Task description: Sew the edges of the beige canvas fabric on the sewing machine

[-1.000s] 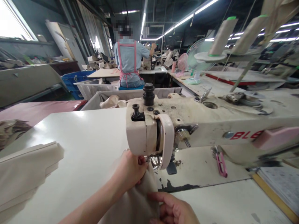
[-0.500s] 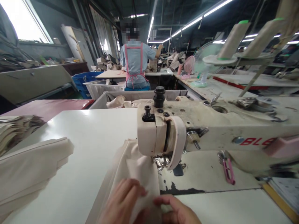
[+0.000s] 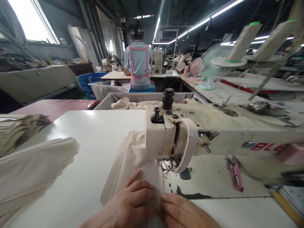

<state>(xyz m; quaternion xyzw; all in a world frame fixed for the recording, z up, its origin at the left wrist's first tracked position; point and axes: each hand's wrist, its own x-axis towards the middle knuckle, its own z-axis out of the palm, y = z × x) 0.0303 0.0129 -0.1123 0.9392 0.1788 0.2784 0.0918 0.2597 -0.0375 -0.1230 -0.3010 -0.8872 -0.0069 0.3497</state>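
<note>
A cream fabric piece (image 3: 129,155) lies on the white table (image 3: 95,133) and runs under the head of the cream sewing machine (image 3: 171,136). My left hand (image 3: 133,201) presses flat on the near end of the fabric, fingers spread. Beside it my right hand (image 3: 182,210) rests on the fabric's right edge, just in front of the presser foot (image 3: 167,164). The needle is hidden behind the machine head.
Folded cream fabric (image 3: 30,167) and a stack of pieces (image 3: 19,129) lie at the left. Pink thread snips (image 3: 235,174) sit on the machine bed. Thread cones (image 3: 242,41) stand behind. A bin of fabric (image 3: 133,101) and a person in a pink apron (image 3: 139,66) are ahead.
My left hand left the presser foot and came back to lie flat on the fabric. The fabric has moved away from me under the machine head. The view shifted left.
</note>
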